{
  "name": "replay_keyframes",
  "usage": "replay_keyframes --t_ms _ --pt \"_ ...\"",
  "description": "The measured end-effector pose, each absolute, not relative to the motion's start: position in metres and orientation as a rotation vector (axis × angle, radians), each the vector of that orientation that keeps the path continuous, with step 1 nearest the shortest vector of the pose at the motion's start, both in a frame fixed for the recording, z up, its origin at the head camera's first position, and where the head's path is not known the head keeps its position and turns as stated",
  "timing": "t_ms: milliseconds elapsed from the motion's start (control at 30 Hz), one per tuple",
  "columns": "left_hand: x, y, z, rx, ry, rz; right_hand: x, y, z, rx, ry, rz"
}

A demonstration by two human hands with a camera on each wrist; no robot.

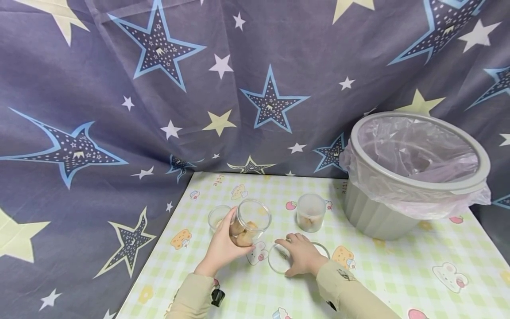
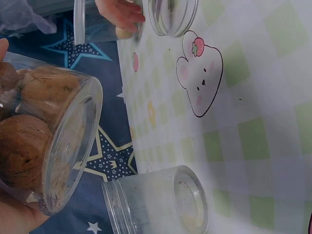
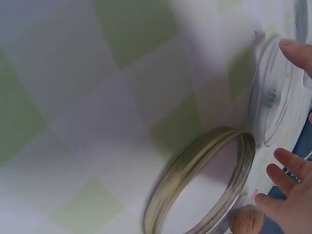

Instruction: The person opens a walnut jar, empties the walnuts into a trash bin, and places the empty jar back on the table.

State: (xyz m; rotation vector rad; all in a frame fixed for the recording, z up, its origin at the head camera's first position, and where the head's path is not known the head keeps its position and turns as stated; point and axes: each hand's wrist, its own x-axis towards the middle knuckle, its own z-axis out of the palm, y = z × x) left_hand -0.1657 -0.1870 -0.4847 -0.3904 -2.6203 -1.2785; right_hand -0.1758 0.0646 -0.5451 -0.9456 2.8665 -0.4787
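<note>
My left hand (image 1: 223, 248) grips a clear plastic jar (image 1: 255, 212) with several walnuts (image 2: 24, 146) inside, raised over the table and tilted. Behind it on the left is a second clear jar (image 2: 156, 202), with no walnuts showing in it. My right hand (image 1: 301, 254) hovers at a clear round lid (image 1: 276, 261) on the table, fingers spread and thumb near the rim. In the right wrist view, a gold-coloured ring-shaped lid (image 3: 195, 165) lies beside the clear lid.
A frosted jar (image 1: 311, 206) with brown contents stands beyond the right hand. At the back right is a grey bin (image 1: 366, 212) lined with a pinkish bag. A checked cloth (image 1: 378, 274) covers the table, and a starry curtain (image 1: 223, 146) hangs behind.
</note>
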Motion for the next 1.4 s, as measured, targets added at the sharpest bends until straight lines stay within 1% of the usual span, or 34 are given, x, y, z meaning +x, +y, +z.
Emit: replay_keyframes --t_ms 233,567,1000,1100,1267,1400 --pt "-0.165 -0.186 -0.485 -0.392 -2.628 -1.297 -0.176 0.069 -0.539 -0.917 2.837 -0.59" --pt "-0.164 -0.184 -0.486 -0.38 -2.636 -1.289 -0.173 0.084 -0.522 -0.785 2.792 -0.877" --pt "-0.164 -0.18 -0.49 -0.407 -2.651 -1.313 -0.163 0.117 -0.5 -0.712 2.831 -1.106" --pt "-0.164 -0.179 -0.491 -0.423 -2.654 -1.299 -0.161 0.128 -0.489 -0.775 2.868 -1.161" --pt "-0.164 -0.178 -0.492 -0.425 -2.656 -1.302 -0.159 0.144 -0.464 -1.02 2.998 -1.194" --pt "-0.164 -0.177 -0.491 -0.429 -2.653 -1.307 -0.158 0.156 -0.436 -1.204 3.118 -1.216"
